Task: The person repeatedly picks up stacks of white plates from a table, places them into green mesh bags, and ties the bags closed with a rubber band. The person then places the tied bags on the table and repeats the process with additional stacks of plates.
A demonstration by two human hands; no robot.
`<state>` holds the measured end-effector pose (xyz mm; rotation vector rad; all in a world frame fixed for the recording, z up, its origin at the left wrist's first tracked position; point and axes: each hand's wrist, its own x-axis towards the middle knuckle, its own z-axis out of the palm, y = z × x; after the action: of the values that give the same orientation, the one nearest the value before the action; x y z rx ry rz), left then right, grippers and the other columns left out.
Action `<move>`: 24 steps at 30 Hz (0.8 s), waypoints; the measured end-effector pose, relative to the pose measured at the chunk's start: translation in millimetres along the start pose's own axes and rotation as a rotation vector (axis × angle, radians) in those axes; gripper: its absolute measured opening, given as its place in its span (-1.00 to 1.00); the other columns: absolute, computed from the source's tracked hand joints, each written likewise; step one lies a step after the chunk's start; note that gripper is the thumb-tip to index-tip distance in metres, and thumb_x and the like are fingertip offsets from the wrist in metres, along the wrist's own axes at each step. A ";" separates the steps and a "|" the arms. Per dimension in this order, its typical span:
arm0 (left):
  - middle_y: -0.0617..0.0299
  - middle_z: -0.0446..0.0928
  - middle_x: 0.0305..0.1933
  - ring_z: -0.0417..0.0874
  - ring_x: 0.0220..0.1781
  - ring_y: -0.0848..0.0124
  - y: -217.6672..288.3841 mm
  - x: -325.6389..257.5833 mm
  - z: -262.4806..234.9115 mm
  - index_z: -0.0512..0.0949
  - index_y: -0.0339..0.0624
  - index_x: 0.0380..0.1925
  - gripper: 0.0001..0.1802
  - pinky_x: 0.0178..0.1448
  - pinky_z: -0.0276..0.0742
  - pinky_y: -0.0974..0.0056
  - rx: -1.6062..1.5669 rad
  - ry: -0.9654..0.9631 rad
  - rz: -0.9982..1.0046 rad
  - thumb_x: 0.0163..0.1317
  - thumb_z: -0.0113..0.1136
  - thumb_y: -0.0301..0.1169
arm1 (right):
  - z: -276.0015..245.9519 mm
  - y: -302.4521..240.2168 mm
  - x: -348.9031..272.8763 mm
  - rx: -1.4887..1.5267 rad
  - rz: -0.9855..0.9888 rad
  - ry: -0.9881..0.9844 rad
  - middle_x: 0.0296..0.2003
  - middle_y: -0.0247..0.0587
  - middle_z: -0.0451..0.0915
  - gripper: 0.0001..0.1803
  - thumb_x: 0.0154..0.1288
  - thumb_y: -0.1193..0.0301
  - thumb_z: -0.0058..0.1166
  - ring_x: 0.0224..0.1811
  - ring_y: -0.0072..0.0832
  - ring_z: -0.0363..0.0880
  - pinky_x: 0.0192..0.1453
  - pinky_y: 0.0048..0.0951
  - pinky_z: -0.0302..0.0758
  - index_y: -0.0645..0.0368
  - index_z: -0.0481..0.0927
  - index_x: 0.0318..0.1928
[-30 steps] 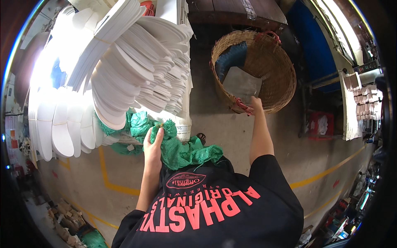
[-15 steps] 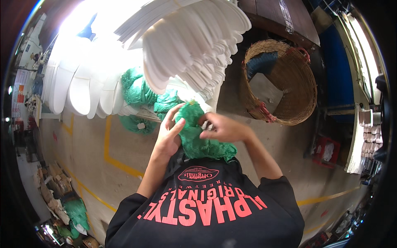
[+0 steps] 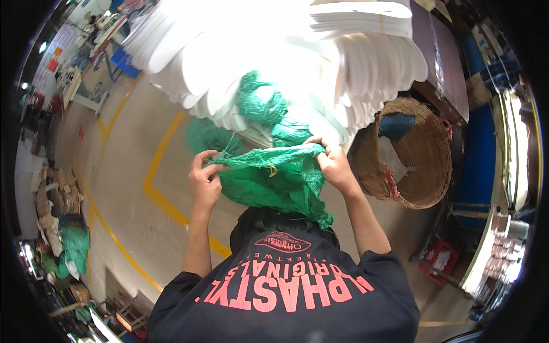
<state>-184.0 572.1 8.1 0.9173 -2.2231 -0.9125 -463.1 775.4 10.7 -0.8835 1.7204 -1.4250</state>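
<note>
A green woven mesh sack (image 3: pixel 260 186) is stretched open in front of my chest, its rim pulled wide between both hands. My left hand (image 3: pixel 205 177) pinches the left end of the rim. The right end is gripped by my right hand (image 3: pixel 333 164). A small yellow strip (image 3: pixel 273 170) shows at the middle of the rim. Just beyond the sack lie bunched green mesh bundles (image 3: pixel 261 103), among stacks of white, rounded, sole-shaped sheets (image 3: pixel 377 63). Strong glare washes out the middle of the stacks.
A tall wicker basket (image 3: pixel 426 154) with red handles stands at the right, beside a dark brown table (image 3: pixel 437 63). A red crate (image 3: pixel 439 260) sits on the floor further right. Cardboard and green mesh (image 3: pixel 74 248) lie at the far left. Yellow lines (image 3: pixel 151 183) mark the floor.
The sack was bunched up between my hands; now its mouth is spread wide, with my hands moved apart. The view has shifted left, so the stacks and basket appear further right.
</note>
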 end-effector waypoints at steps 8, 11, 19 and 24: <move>-0.04 0.53 0.25 0.62 0.23 0.10 -77.5 -50.8 -81.3 0.34 -0.14 0.44 -0.36 0.24 0.62 0.07 -0.128 -0.003 -0.493 0.36 0.20 -0.58 | 128.7 -38.0 11.1 -0.336 -0.266 -0.015 -0.08 0.10 0.69 -0.61 0.28 0.62 -0.02 0.01 0.09 0.69 0.11 -0.07 0.56 0.13 0.49 0.12; 0.12 0.45 0.36 0.57 0.30 0.15 -93.3 -68.6 -108.5 0.13 -0.03 0.55 -0.28 0.32 0.56 -0.05 -0.910 0.131 -0.671 0.44 0.13 -0.50 | 147.3 -43.0 18.9 -0.436 -0.256 -0.032 -0.07 0.05 0.70 -0.63 0.29 0.59 -0.02 -0.02 0.09 0.68 0.10 -0.04 0.55 0.10 0.50 0.11; 0.07 0.32 0.49 0.38 0.50 0.16 -129.2 -103.2 -138.2 0.22 -0.15 0.52 -0.24 0.59 0.28 0.08 -0.939 0.289 -0.517 0.27 -0.01 -0.66 | 172.1 -96.7 62.8 -0.623 -0.389 -0.447 0.16 0.12 0.54 -0.43 0.31 0.33 0.34 0.27 0.01 0.52 0.39 -0.10 0.47 0.19 0.49 0.28; 0.05 0.33 0.49 0.34 0.53 0.20 -144.7 -118.6 -150.2 0.24 -0.24 0.52 -0.21 0.61 0.21 0.15 -0.983 0.213 -0.543 0.18 -0.13 -0.67 | 195.4 -197.2 124.1 -0.700 -0.822 0.144 0.12 0.19 0.51 -0.44 0.41 0.27 0.24 0.30 0.18 0.44 0.37 0.11 0.41 0.01 0.41 0.35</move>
<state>47.6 528.9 -37.4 1.0276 -1.0745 -1.8033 -345.6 542.8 167.6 -2.0900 2.1210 -1.3646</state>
